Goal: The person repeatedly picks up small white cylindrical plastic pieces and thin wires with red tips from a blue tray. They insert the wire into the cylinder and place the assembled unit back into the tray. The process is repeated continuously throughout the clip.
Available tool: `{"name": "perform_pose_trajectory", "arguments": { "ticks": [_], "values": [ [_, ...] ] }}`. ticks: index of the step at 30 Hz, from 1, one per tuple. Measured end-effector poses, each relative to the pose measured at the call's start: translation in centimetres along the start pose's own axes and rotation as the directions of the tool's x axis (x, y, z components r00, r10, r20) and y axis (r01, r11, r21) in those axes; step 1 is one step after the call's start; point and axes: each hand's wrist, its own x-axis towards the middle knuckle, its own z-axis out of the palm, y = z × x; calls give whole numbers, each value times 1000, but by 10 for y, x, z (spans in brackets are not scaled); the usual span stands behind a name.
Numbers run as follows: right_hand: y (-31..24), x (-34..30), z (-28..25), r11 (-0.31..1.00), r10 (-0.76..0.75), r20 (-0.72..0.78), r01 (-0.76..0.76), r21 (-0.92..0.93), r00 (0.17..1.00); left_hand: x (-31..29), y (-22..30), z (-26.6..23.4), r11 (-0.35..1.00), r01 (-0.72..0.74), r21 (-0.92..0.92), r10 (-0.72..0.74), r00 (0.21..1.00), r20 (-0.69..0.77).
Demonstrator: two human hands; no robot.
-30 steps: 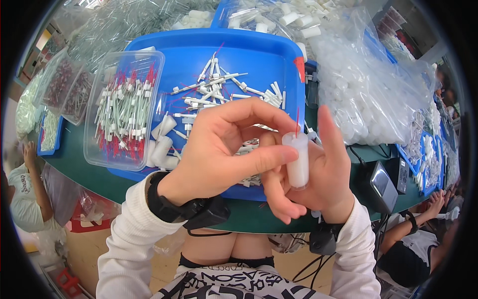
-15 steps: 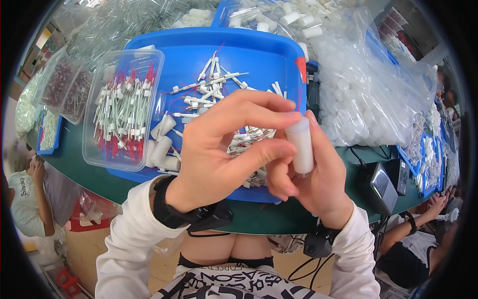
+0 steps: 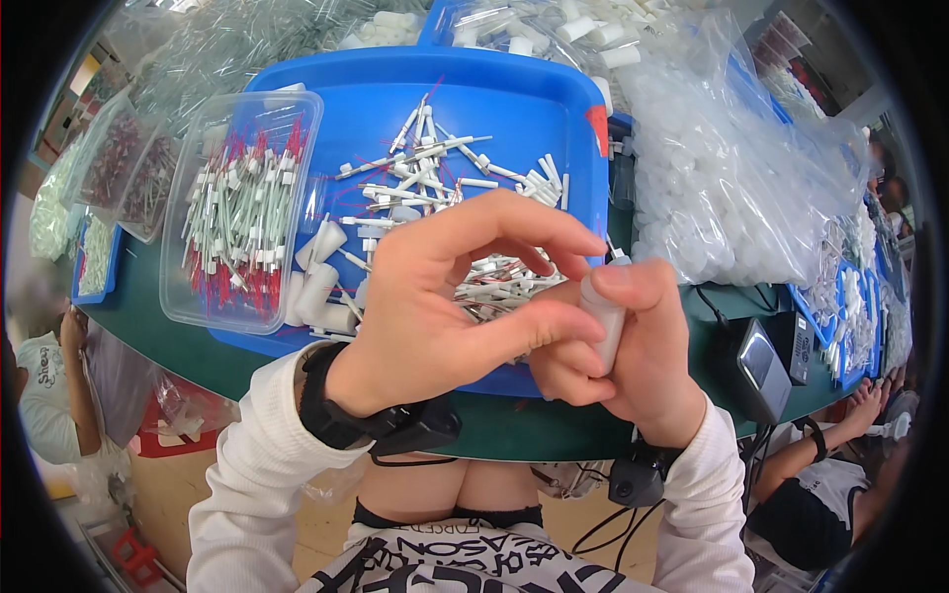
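Observation:
My right hand (image 3: 633, 351) is closed round a small white cylindrical tube (image 3: 606, 316), its thumb pressing near the top end. A thin tip (image 3: 612, 249) sticks up there. My left hand (image 3: 445, 306) curves to the left of the tube, thumb and index finger apart. Its thumb tip lies against or close to the tube's side, and its index fingertip is near the thin tip. Beyond the hands, a blue tray (image 3: 435, 84) bears a loose pile of thin white sticks (image 3: 420, 163) with red wires. Part of the pile is hidden behind my left hand.
A clear plastic box (image 3: 183, 287) of similar wired sticks stands at the tray's left, beside several white cylinders (image 3: 318, 289). A large bag (image 3: 712, 208) of white pieces lies to the right. A black device (image 3: 759, 371) with cables sits at the table's right edge. Other people work on both sides.
The tube has tilted and sunk deeper into my right hand, whose thumb now lies over its top. My left fingers have parted from the tube's upper end. A thin tip now shows there.

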Motion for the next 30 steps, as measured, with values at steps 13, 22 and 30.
{"name": "perform_pose_trajectory", "arguments": {
  "ticks": [13, 22, 30],
  "values": [
    [9, 6, -5, 980, -50, 173, 15, 196, 984, -1, 3, 3, 995, 95, -26, -94, 995, 17],
    [-8, -2, -1, 981, -166, -68, 158, -111, 984, 1, 9, 2, 909, 253, -332, -291, 954, -71],
    [-4, -1, 1, 484, -794, -46, 586, -650, 606, 1, 2, -6, 941, 110, -319, -182, 961, -207]
  ]
}}
